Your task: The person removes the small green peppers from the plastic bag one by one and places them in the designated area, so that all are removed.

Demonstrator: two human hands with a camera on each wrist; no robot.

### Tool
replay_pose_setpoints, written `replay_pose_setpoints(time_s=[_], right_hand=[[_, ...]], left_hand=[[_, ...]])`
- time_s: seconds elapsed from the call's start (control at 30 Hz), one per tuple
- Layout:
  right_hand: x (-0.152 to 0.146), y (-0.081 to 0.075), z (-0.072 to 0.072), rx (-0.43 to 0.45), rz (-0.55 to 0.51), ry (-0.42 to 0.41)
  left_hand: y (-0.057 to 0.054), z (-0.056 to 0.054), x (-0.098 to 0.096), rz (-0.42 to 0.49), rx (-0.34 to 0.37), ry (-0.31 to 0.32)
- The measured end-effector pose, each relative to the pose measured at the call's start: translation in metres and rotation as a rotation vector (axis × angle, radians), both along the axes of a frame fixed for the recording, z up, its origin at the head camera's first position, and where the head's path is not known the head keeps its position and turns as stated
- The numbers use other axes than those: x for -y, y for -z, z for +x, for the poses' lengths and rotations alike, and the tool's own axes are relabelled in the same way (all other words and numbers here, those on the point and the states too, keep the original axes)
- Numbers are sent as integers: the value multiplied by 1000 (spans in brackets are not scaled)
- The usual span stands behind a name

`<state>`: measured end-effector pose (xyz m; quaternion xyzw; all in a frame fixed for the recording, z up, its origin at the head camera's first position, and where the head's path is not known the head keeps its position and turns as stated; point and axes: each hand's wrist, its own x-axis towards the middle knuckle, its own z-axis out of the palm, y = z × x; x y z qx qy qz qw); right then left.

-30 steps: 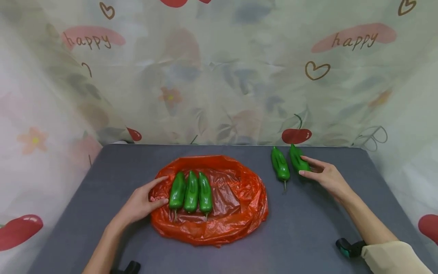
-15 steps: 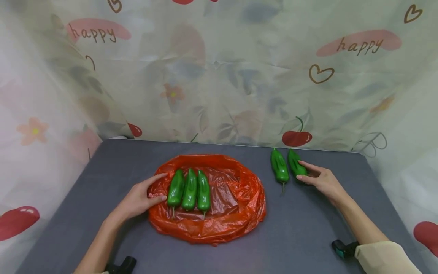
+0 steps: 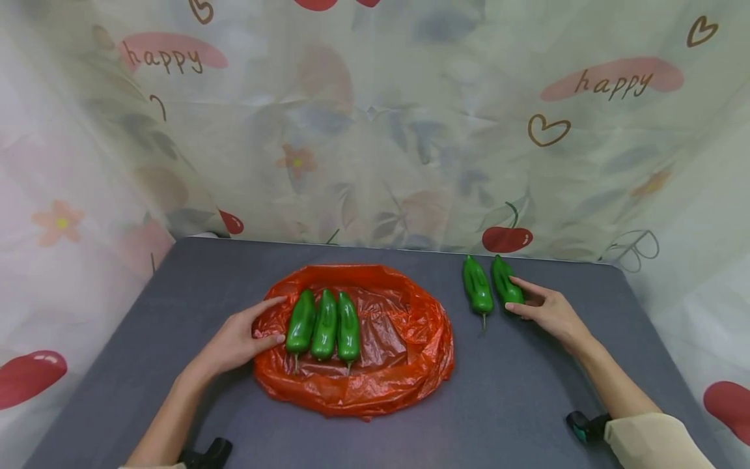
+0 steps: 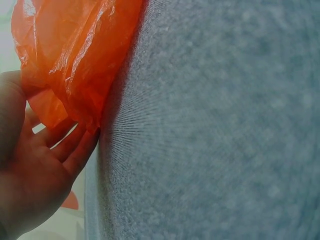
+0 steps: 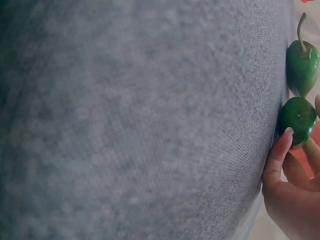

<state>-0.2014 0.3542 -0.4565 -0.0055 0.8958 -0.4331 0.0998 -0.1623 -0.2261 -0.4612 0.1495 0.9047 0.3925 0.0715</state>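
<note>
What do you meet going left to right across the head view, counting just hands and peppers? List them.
Left hand → first pepper → second pepper → third pepper → fourth pepper → fifth pepper → right hand.

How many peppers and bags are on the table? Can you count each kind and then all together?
Orange-red plastic bag: 1
Green peppers: 5 (3 in the bag, 2 outside it)
Total: 6
</note>
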Motion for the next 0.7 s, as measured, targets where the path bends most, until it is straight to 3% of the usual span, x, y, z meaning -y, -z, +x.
replay_pose_setpoints(time_s=[0.4, 0.7], right_hand=[[-2, -2, 2, -9, -26, 28], [-3, -8, 10, -103, -63, 82]], left_hand=[[0, -1, 0, 5, 0, 5], [0, 1, 0, 7, 7, 0]])
